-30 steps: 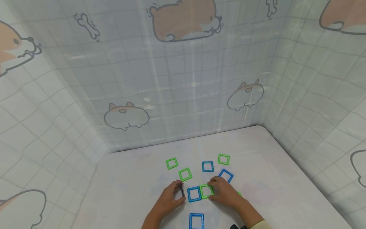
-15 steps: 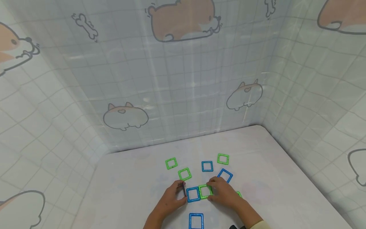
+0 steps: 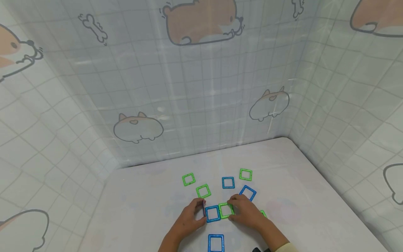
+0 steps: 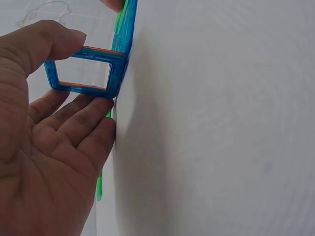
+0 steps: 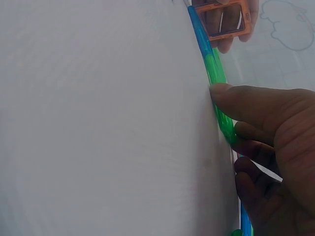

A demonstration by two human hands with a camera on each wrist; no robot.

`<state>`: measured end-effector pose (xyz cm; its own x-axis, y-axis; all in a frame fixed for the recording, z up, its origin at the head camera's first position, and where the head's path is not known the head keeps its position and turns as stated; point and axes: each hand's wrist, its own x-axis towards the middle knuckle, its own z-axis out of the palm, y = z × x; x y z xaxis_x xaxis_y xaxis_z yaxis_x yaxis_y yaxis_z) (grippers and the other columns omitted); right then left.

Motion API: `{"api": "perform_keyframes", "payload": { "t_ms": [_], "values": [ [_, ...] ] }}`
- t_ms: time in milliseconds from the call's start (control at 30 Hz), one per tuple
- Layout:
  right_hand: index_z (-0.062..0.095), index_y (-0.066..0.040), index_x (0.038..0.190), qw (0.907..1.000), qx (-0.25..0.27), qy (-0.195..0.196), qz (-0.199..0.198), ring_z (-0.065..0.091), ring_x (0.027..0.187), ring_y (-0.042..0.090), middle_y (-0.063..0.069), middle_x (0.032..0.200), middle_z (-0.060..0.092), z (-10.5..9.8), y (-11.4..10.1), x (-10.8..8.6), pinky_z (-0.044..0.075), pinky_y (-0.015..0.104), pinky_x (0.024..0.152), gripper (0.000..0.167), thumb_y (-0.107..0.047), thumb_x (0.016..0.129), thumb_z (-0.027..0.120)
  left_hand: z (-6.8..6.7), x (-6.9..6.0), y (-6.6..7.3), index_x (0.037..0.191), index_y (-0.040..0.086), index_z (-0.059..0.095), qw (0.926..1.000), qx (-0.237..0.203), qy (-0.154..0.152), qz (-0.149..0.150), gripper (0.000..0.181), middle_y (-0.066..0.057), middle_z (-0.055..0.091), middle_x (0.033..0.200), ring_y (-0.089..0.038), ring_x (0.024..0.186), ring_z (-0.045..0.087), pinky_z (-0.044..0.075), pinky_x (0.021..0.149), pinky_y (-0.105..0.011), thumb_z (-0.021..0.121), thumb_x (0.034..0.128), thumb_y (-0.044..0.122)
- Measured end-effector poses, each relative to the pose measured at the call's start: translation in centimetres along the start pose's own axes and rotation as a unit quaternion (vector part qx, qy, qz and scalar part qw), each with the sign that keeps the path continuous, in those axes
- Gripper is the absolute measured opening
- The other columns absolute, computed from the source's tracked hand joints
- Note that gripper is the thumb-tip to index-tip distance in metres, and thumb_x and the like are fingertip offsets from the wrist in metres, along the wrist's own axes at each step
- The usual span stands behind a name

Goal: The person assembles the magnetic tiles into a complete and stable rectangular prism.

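Observation:
My left hand (image 3: 188, 218) pinches an upright square frame (image 3: 204, 208) between thumb and fingers, at the left edge of a flat blue square (image 3: 213, 220). That upright frame looks blue on one face in the left wrist view (image 4: 83, 89) and orange in the right wrist view (image 5: 229, 36). A flat green square (image 3: 221, 211) lies edge to edge with the blue one on its right. The right hand (image 3: 248, 211) grips this green square by its near and far sides, its thumb on the edge in the right wrist view (image 5: 216, 73).
On the white table (image 3: 141, 210) lie two green squares (image 3: 189, 184) (image 3: 203, 196) behind the left hand. Farther right are a blue (image 3: 228, 187), a green (image 3: 246, 179) and a tilted blue square (image 3: 250, 188). Another blue square (image 3: 216, 236) is nearest; a green piece (image 3: 263, 212) shows by the right wrist.
The left hand has moved slightly right, bringing the upright frame from a small gap up against the flat blue square's left edge. The right hand has kept its grip on the green square.

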<state>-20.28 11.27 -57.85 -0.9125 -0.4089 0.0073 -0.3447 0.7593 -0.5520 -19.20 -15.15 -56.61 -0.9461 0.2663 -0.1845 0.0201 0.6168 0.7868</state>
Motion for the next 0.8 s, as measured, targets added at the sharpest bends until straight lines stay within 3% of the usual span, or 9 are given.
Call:
{"api": "perform_keyframes", "payload": {
  "t_ms": [433,800],
  "values": [
    [0.068,-0.013,0.128,1.0,0.001,-0.002,0.0,0.055,0.121,0.023,0.0,0.127,0.061,-0.16,-0.05,-0.04,0.05,0.045,0.105,0.056,-0.036,0.079,0.083,0.0,-0.01,-0.37,0.138,0.018,0.049,1.0,-0.008,0.001,-0.005,0.066,0.0,0.058,0.142,-0.023,0.136,0.051,0.037,0.115,-0.051,0.081,0.0813,0.027],
    [0.066,-0.013,0.129,0.9999,0.004,-0.008,-0.005,0.053,0.126,0.028,0.003,0.133,0.059,-0.44,-0.18,-0.27,0.049,0.049,0.106,0.055,-0.032,0.08,0.083,-0.16,0.09,-0.91,0.144,0.013,0.044,0.9995,-0.025,-0.006,0.018,0.073,-0.003,0.056,0.142,-0.023,0.134,0.052,0.039,0.115,-0.049,0.08,0.0819,0.028]
  ]
}}
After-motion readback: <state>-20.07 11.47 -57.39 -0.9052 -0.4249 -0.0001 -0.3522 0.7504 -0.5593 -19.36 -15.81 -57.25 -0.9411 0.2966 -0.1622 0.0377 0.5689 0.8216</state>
